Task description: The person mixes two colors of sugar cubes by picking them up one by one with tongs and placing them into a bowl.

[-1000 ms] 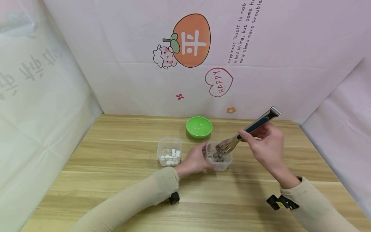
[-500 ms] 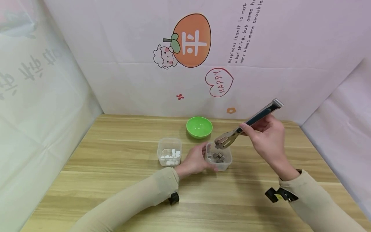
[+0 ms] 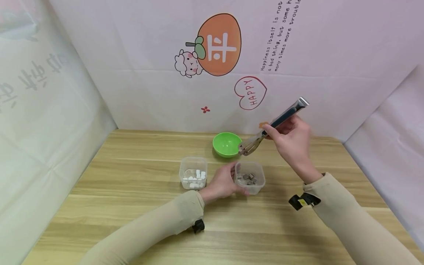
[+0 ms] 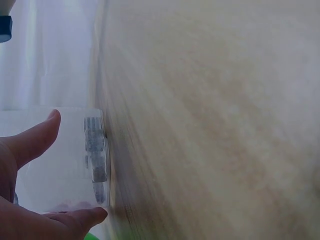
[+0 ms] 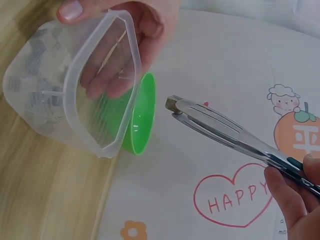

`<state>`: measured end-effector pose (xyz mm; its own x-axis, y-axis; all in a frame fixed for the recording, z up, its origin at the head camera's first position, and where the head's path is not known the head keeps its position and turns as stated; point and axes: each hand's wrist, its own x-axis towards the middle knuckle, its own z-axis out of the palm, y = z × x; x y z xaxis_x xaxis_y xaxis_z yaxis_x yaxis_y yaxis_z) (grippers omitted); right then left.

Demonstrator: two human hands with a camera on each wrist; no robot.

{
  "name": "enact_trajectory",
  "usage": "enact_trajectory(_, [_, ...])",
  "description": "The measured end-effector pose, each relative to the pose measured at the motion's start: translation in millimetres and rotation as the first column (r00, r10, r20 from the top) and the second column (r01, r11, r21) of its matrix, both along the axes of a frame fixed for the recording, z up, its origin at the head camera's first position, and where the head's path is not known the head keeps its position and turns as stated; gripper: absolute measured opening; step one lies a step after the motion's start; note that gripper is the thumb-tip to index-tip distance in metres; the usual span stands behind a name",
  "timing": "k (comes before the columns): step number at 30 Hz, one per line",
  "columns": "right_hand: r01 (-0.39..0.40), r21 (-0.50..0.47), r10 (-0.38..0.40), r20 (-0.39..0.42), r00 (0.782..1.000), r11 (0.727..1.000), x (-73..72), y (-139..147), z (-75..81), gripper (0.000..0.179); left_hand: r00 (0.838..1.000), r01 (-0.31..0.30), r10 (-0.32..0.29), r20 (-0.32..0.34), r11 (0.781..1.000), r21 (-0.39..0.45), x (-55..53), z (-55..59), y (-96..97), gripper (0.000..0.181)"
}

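Note:
My right hand [image 3: 294,145] grips metal tongs with dark handles [image 3: 281,118] near mid-length, tips angled down to the left. A small brownish-grey cube [image 5: 171,104] sits pinched at the tong tips in the right wrist view. Those tips hang beside the right rim of a green bowl [image 3: 223,147]. With thumb and fingers round its left side, my left hand [image 3: 222,184] holds a clear plastic container [image 3: 255,190] on the table. Several grey-brown cubes [image 3: 250,179] lie in it. The left wrist view shows the thumb [image 4: 42,135] against the container's wall.
Left of my left hand stands a second clear container [image 3: 183,170] with several small white pieces [image 3: 195,177]. A printed white sheet [image 3: 149,99] rises behind the wooden table [image 3: 132,176], and more white sheets hang at both sides.
The tongs have lifted out of the right container and moved up and left to the green bowl's right rim, carrying a cube. My left hand has stayed on the container.

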<state>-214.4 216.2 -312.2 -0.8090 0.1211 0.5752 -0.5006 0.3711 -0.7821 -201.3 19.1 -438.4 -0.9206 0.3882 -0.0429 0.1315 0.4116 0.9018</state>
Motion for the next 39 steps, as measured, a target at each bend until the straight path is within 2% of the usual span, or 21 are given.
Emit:
enact_trajectory(8, [0.027,0.011,-0.028,0.061,0.998,1.000,-29.5,-11.7,-5.5,0.024,1.000,0.006,-0.006,0.002,1.000,0.019,0.1,-0.1,-1.0,0.103])
enact_trajectory(14, [0.049,0.042,-0.053,0.098,0.994,0.998,-48.8,-18.8,-12.0,0.028,1.000,0.020,-0.020,-0.014,1.000,0.018,-0.1,0.2,-2.6,0.103])
enact_trajectory(20, [0.054,0.047,-0.060,0.126,0.990,0.997,-64.9,-28.0,-21.2,0.025,0.999,0.023,-0.023,-0.023,1.000,0.021,-1.5,-1.3,-4.0,0.104])
enact_trajectory(30, [0.089,0.097,-0.105,0.167,0.980,0.991,-73.6,-35.9,-32.8,0.023,0.999,0.039,-0.038,-0.033,0.999,0.030,-2.6,-3.2,-4.2,0.108])
enact_trajectory(35, [0.107,0.132,-0.129,0.166,0.978,0.985,-77.3,-34.8,-36.2,0.023,0.999,0.029,-0.029,-0.041,1.000,-0.004,-2.0,-1.1,-3.5,0.115])
enact_trajectory(39, [0.119,0.122,-0.140,0.180,0.974,0.985,-77.0,-33.3,-36.2,0.023,0.999,0.027,-0.028,-0.042,0.999,-0.022,-1.1,1.0,-3.2,0.117])
